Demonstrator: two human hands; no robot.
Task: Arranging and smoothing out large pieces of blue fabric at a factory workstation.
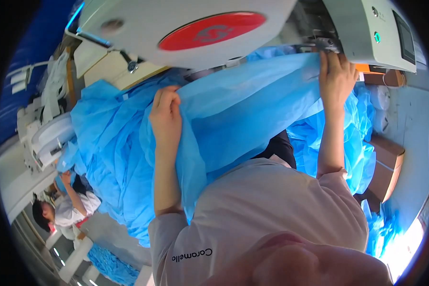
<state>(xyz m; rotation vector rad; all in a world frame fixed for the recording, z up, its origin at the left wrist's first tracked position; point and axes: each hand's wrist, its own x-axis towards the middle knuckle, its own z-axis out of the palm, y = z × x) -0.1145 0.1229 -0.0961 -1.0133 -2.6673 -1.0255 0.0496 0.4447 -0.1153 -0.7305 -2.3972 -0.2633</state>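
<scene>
A thin, see-through blue fabric sheet [252, 95] is stretched between my two hands, its far edge running along the front of a white sewing machine [138, 28] with a red oval on it. My left hand [167, 109] has its fingers curled closed on the sheet's left part. At the sheet's right end, my right hand [337, 78] holds the edge with its fingertips close to the machine's metal presser foot area [328, 44]. Part of the sheet hangs down past my left forearm toward my lap. The needle itself cannot be made out.
Blue fabric heaps [114, 124] lie to the left, with another pile [348, 133] right of my right arm. A cardboard box [383, 167] stands at the right. The machine's control panel [404, 37] is far right. Another person [74, 207] works at the left.
</scene>
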